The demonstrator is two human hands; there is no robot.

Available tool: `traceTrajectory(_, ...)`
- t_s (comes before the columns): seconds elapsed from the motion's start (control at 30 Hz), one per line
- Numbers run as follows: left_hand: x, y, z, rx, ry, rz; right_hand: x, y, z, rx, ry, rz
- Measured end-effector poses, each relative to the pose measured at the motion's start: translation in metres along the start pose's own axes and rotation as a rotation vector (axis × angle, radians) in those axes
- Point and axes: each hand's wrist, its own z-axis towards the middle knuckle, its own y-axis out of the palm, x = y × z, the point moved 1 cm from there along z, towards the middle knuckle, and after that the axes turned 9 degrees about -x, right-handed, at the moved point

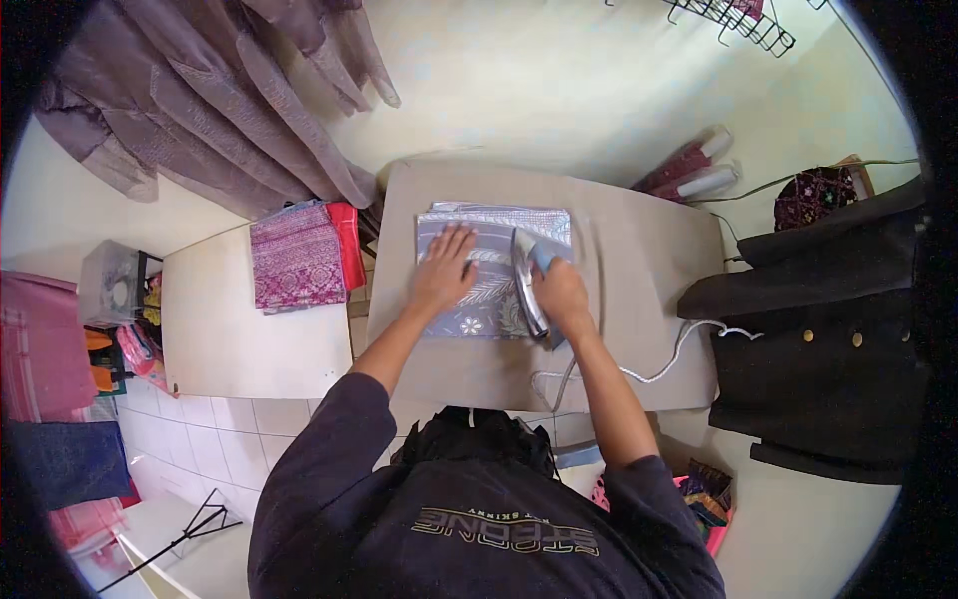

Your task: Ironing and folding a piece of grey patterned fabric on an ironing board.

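Observation:
A folded grey-blue patterned cloth [486, 299], with white leaf and flower motifs, lies on a beige padded ironing table [644, 247]. My left hand [447, 271] rests flat on the cloth's left part with its fingers spread, holding nothing. Around the handle of an electric clothes iron [528, 288] my right hand [560, 292] is closed. The iron is on the cloth's right part, its side edge showing and its tip pointing away from me. A pale woven cord [662, 374] runs across the table on the right, partly hidden by my right forearm.
At left, a low white table [224, 329] carries a stack of folded magenta patterned cloth [296, 254]. Mauve garments [224, 97] hang at the upper left. On the right hangs a black buttoned jacket [816, 374]. Rolled material [688, 165] leans behind the ironing table.

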Motion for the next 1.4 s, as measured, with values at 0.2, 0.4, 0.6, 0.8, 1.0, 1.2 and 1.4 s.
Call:
traceTrajectory(0.2,-0.007,-0.002,-0.006,0.045,-0.009,0.102,-0.020,0.001,0.001,-0.050,0.071,-0.030)
traceTrajectory(0.4,-0.005,-0.004,-0.001,0.034,-0.002,0.094,-0.047,-0.004,0.046,-0.028,0.081,-0.012)
traceTrajectory(0.6,-0.003,-0.005,0.001,-0.002,0.004,0.105,-0.043,-0.004,0.044,-0.018,0.025,-0.030)
traceTrajectory(0.8,-0.016,0.008,-0.009,-0.016,-0.072,0.081,-0.021,0.022,-0.003,-0.025,-0.095,0.022)
traceTrajectory(1.0,-0.015,0.004,-0.005,0.016,-0.147,0.168,-0.042,0.020,0.002,-0.066,-0.008,-0.030)
traceTrajectory(1.2,-0.013,0.000,0.000,0.038,-0.131,0.154,-0.067,0.016,0.052,-0.021,-0.052,0.051)
traceTrajectory(1.4,-0.017,-0.001,-0.006,0.032,-0.114,0.077,-0.065,0.019,0.050,-0.041,-0.070,0.039)
